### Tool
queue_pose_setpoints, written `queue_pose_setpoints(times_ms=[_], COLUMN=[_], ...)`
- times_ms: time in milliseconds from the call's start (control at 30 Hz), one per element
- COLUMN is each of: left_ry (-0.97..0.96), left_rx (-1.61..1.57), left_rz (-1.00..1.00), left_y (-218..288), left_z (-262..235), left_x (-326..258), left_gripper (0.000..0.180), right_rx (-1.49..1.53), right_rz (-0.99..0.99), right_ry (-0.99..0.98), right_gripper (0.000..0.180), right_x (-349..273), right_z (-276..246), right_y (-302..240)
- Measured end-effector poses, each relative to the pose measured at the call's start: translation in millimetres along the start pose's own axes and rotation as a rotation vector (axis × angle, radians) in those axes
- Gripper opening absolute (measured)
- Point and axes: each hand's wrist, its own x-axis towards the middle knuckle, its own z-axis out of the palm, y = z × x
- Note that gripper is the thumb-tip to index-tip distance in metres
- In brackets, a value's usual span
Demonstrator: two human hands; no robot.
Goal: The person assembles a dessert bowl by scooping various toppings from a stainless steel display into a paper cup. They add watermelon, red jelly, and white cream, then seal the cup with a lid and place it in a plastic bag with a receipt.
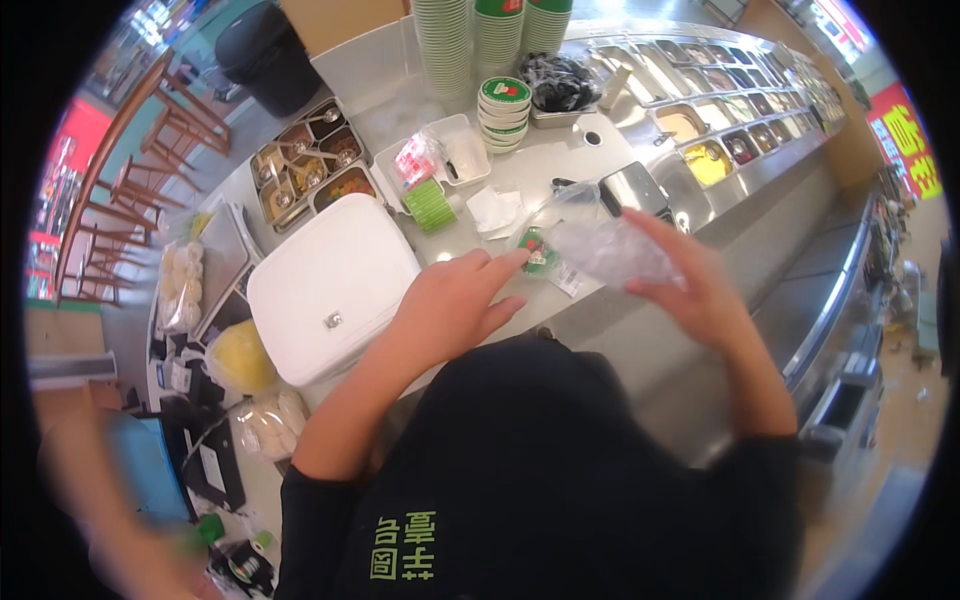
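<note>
My right hand curves round a whitish translucent package, fingers on its far side and thumb on the near side; what it contains is too blurred to make out. The package lies against a clear plastic bag with a green and red print, spread on the counter. The tip of my left index finger touches the bag beside its print, while the thumb of my left hand stands apart. A white slip with printing pokes out below the bag.
A white lidded box stands left of my left hand. Behind are a green-striped cup, napkins, stacked bowls and tall cup stacks. Food pans line the right counter. Another person's blurred arm crosses the lower left.
</note>
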Motion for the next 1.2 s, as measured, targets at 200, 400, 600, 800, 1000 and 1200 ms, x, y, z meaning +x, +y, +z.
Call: queue_pose_setpoints(times_ms=[200,400,600,800,1000,1200], left_ry=[-0.088,0.066,0.117,0.092,0.034,-0.031], left_rx=[0.248,0.235,0.288,0.332,0.293,0.320], left_rz=[-0.208,-0.310,-0.376,-0.365,-0.347,-0.343], left_y=[-9,11,19,13,0,-24], left_z=[69,86,96,92,88,80], left_x=[27,32,26,21,22,35], left_gripper=[0.012,0.008,0.009,0.009,0.007,0.019], right_rx=[-0.257,-0.498,-0.109,-0.635,-0.701,-0.548], right_rz=[-0.508,-0.502,-0.013,-0.088,-0.209,0.035], right_ry=[-0.364,-0.993,-0.931,-0.903,-0.256,-0.402], right_gripper=[0.063,0.037,0.035,0.022,0.010,0.015], right_x=[81,131,144,134,118,135], right_z=[-22,42,129,122,58,52], right_y=[53,65,139,141,109,170])
